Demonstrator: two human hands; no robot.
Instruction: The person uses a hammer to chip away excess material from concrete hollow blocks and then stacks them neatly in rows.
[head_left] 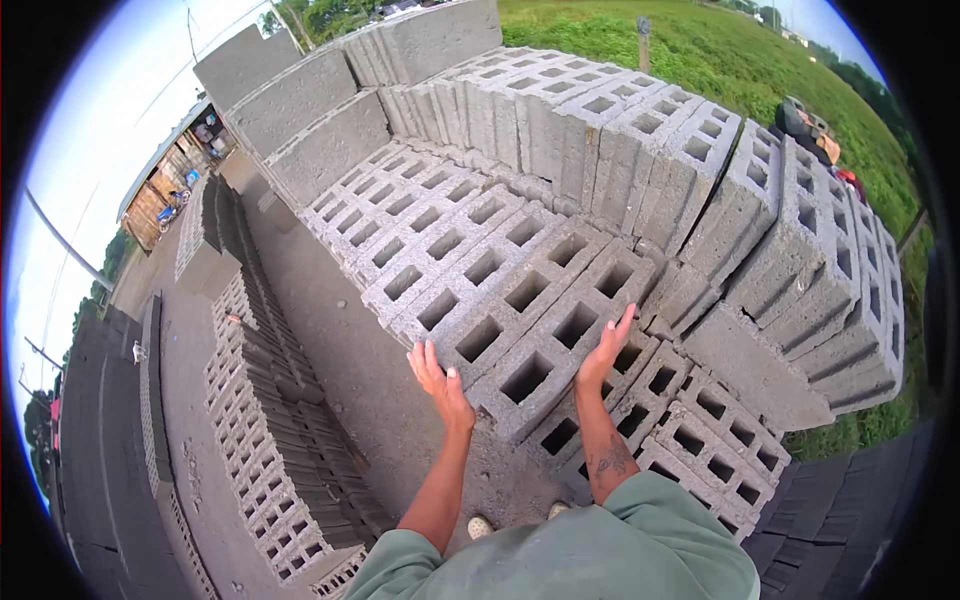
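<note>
A row of grey hollow concrete blocks stands in front of me, holes facing up. The nearest hollow block [551, 352] of that row has three rectangular holes and lies between my hands. My left hand [442, 386] is open beside the left end of the row, its fingers stretched forward. At the block's right side, my right hand [604, 352] is also open, fingers extended and thumb apart. Whether either palm touches concrete I cannot tell. Below my right forearm lie more hollow blocks [712, 438] at a lower level.
A higher stack of blocks [620, 160] runs along the right and back. To the left, a long low row of blocks [250, 440] borders a strip of dirt ground [345, 360]. My shoes [480, 526] show below. Grass [720, 65] and a shed [165, 190] lie beyond.
</note>
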